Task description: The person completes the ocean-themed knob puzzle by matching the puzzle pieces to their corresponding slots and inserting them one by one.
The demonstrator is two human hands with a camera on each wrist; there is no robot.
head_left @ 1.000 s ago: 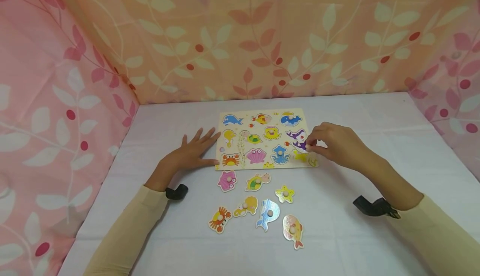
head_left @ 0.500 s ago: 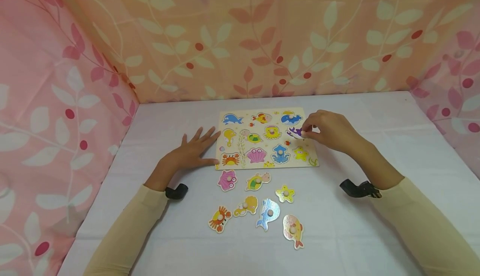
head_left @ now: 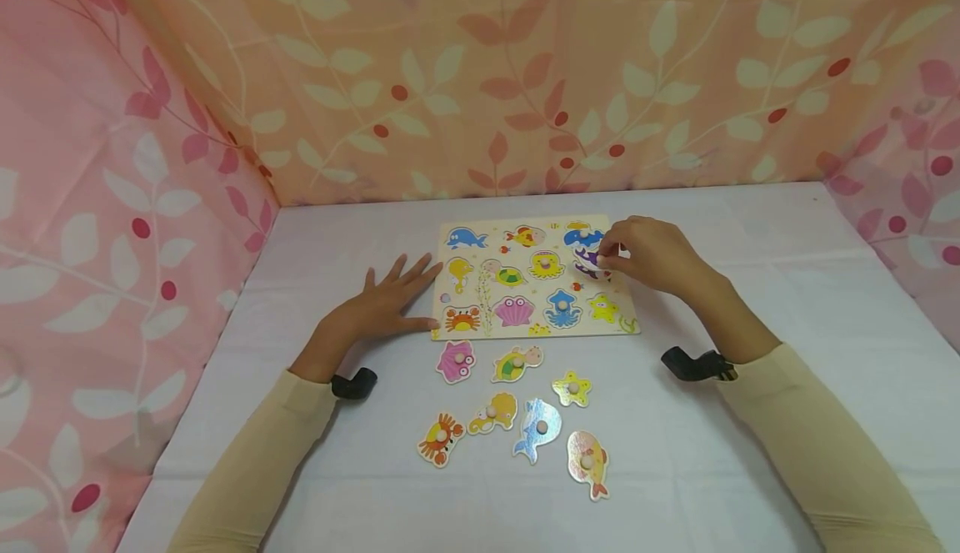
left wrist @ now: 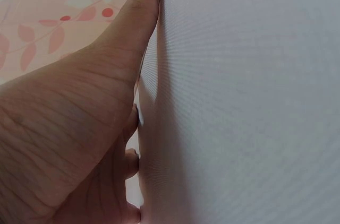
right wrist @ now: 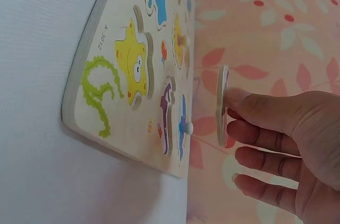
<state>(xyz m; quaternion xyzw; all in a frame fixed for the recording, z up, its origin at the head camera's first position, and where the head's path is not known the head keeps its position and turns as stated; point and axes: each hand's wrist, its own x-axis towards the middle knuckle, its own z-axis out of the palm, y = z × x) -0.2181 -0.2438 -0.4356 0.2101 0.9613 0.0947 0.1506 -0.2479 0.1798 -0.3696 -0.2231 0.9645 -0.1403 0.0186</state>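
Note:
My right hand (head_left: 656,254) pinches a purple sea-animal puzzle piece (head_left: 587,259) over the right side of the wooden puzzle board (head_left: 588,332). In the right wrist view the piece (right wrist: 220,107) stands edge-on, apart from the board, thumb and index finger at its knob side. The purple recess (right wrist: 167,120) lies bare. My left hand (head_left: 382,301) is flat with fingers spread, fingertips and thumb at the board's left edge. A knobbed blue whale (head_left: 583,238), yellow octopus (head_left: 546,263) and blue squid (head_left: 562,309) sit in the board.
Before the board lie a pink shell (head_left: 453,363), turtle (head_left: 517,363), starfish (head_left: 573,388), seahorse (head_left: 495,413), crab (head_left: 440,438), light-blue whale (head_left: 538,428) and fish (head_left: 587,457), all knobbed. Patterned curtains (head_left: 525,77) enclose the white-covered table (head_left: 712,486).
My right hand has moved away from me and slightly left with the purple piece, from near the starfish recess to beside the blue whale. The left hand has stayed in place.

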